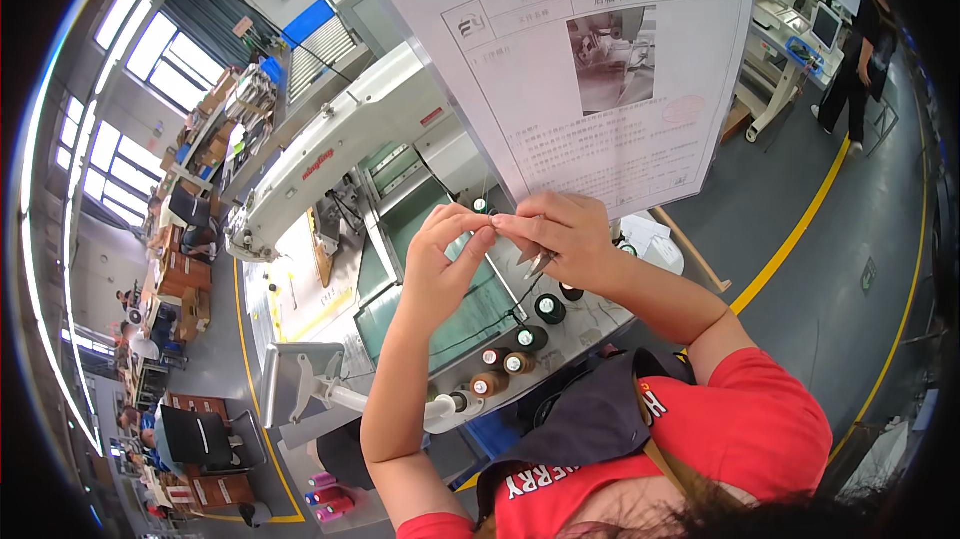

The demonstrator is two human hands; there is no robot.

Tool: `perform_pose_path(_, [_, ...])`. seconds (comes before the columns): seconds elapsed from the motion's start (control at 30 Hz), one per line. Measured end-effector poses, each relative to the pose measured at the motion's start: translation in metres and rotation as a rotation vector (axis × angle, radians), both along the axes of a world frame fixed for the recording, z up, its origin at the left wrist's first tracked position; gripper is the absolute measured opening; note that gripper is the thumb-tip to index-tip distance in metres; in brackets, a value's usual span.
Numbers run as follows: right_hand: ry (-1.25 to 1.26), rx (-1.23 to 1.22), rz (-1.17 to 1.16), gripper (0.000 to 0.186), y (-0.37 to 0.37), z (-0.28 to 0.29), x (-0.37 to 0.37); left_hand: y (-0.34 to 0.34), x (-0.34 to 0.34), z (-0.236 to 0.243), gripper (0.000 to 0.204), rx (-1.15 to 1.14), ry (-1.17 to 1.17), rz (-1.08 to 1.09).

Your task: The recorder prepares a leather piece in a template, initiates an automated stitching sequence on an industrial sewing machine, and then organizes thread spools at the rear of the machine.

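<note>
Both my hands are raised in front of me, their fingertips meeting above the sewing machine's table (590,324). My left hand (445,257) pinches with thumb and forefinger; what lies between them is too small to make out. My right hand (565,237) pinches at the same spot. Tucked in its palm are pointed metal blades that look like thread snips (540,265). Just behind the fingertips is a dark thread cone (481,205). A printed sheet in a clear sleeve (610,154) hangs right behind my hands.
The long white sewing machine arm (345,129) reaches to the left over a green-tinted plate (400,324). Several dark and brown thread cones (519,363) stand along the near table edge. Pink spools (335,509) lie lower left. A person in black (858,59) stands far right.
</note>
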State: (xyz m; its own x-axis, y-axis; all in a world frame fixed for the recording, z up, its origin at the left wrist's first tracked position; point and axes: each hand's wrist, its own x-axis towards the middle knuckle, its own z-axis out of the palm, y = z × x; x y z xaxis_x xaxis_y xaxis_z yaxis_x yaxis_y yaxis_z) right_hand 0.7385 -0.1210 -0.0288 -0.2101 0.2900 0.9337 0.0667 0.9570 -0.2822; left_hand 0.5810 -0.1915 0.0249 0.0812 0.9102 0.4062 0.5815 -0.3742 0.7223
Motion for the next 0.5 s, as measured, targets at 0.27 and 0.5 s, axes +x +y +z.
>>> perform_pose_path(0.27, [-0.138, 0.303, -0.064, 0.037, 0.014, 0.006, 0.009, 0.003, -0.003, -0.002, 0.017, -0.209, -0.198, -0.012])
perform_pose_path(0.5, [-0.027, 0.246, 0.005, 0.033, 0.012, 0.001, 0.004, 0.001, 0.002, -0.013, 0.016, -0.101, -0.262, 0.023])
